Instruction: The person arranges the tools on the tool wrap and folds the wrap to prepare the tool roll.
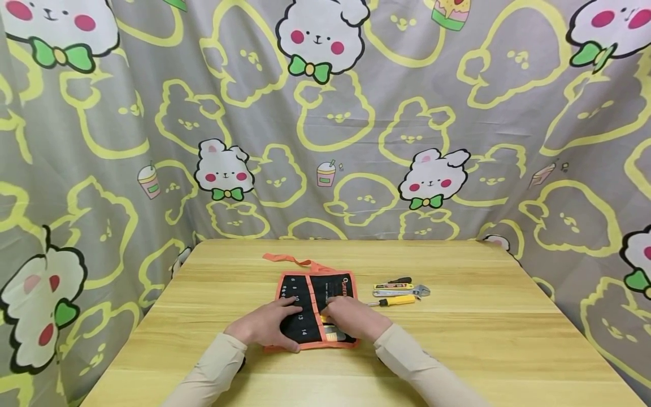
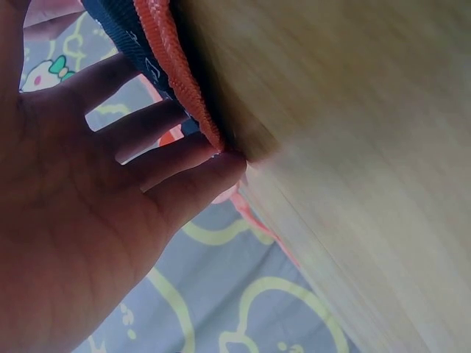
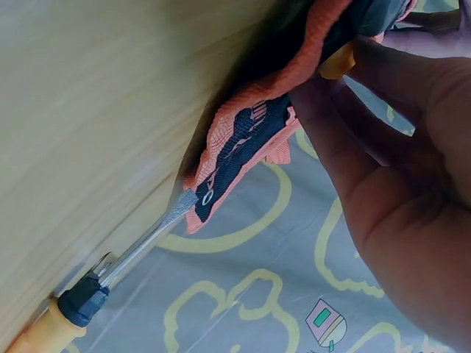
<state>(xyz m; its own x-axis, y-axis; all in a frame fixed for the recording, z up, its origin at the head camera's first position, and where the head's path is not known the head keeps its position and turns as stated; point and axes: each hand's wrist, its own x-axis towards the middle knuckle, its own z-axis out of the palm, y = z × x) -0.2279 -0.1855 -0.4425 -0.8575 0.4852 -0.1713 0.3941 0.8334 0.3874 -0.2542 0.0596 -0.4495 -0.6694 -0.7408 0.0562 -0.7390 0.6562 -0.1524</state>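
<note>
A black tool pouch (image 1: 309, 328) with orange trim lies spread on the table, numbers printed on its left panel. My left hand (image 1: 264, 323) rests on that panel, fingers spread over it and thumb near the front edge. In the left wrist view, the fingers (image 2: 184, 180) look fairly straight along the orange border. Over the right panel, my right hand (image 1: 356, 316) pinches a small yellow piece (image 3: 338, 62) between thumb and fingers; the rest of it is hidden, so I cannot tell its kind. A pale flat tool (image 1: 334, 334) sits in a pocket beside it.
Right of the pouch lie an adjustable wrench (image 1: 422, 290), a yellow flat tool (image 1: 393, 286), a black-handled tool (image 1: 403, 280) and a yellow-handled screwdriver (image 1: 404, 301). An orange strap (image 1: 285, 258) trails behind the pouch. A patterned curtain (image 1: 346, 169) hangs around the wooden table (image 1: 488, 339).
</note>
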